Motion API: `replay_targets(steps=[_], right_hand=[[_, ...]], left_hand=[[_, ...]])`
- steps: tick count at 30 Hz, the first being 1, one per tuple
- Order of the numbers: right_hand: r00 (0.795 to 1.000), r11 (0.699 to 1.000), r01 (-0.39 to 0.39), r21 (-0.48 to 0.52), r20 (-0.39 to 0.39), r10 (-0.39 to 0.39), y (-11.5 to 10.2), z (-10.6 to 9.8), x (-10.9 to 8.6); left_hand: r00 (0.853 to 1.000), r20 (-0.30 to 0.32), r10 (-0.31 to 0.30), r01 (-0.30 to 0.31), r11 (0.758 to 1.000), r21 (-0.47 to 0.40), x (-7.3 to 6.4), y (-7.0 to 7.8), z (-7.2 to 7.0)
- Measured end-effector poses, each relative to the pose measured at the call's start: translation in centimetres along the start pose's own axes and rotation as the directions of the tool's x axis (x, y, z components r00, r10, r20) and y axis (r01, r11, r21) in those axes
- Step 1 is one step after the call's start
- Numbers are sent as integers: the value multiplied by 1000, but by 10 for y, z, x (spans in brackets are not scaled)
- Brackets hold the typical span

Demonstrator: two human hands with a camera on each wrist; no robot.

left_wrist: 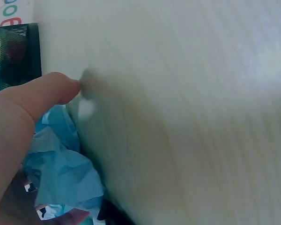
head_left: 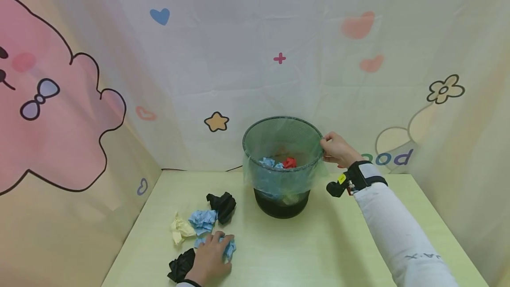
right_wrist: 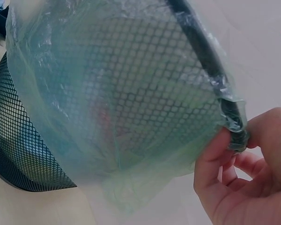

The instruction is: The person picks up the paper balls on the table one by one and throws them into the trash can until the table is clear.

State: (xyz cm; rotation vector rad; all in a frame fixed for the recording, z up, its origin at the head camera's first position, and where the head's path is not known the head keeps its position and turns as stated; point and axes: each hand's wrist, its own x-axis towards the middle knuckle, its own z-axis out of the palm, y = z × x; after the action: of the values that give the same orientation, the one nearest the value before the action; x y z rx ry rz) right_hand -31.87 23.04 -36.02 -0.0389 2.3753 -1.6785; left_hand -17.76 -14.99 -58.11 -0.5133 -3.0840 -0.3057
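Note:
My right hand (head_left: 338,149) pinches the rim of a black mesh wastebasket (head_left: 280,207), thumb and fingers on either side of the edge. A thin green plastic bag (right_wrist: 126,93) lines the basket and folds over that rim. Blue crumpled paper (head_left: 268,161) and red crumpled paper (head_left: 289,163) lie inside. Down at the front left, my left hand (head_left: 211,258) reaches over a blue paper ball (left_wrist: 63,171), fingers spread and the thumb extended past it. Around that hand lie a black paper ball (head_left: 181,265), another blue one (head_left: 203,221), a cream one (head_left: 181,229) and a second black one (head_left: 222,207).
Everything rests on a pale wooden table (head_left: 350,242). Close behind the basket hangs a printed cloth (head_left: 199,56), which also encloses the left and right sides. A camera (head_left: 338,187) is strapped to the right wrist, below the sleeve (head_left: 402,234).

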Motion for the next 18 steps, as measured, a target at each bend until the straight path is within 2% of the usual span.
replay_targets(steps=[7, 18], right_hand=[[1000, 1000, -1, -12, -7, 1, -1, 0, -1], [1000, 1000, -15, -19, -7, 14, -2, 1, -1]], left_hand=[[999, -36, 13, -13, 1000, 5, 1, 4, 5], [999, -30, 33, -33, 999, 12, 4, 9, 10]])
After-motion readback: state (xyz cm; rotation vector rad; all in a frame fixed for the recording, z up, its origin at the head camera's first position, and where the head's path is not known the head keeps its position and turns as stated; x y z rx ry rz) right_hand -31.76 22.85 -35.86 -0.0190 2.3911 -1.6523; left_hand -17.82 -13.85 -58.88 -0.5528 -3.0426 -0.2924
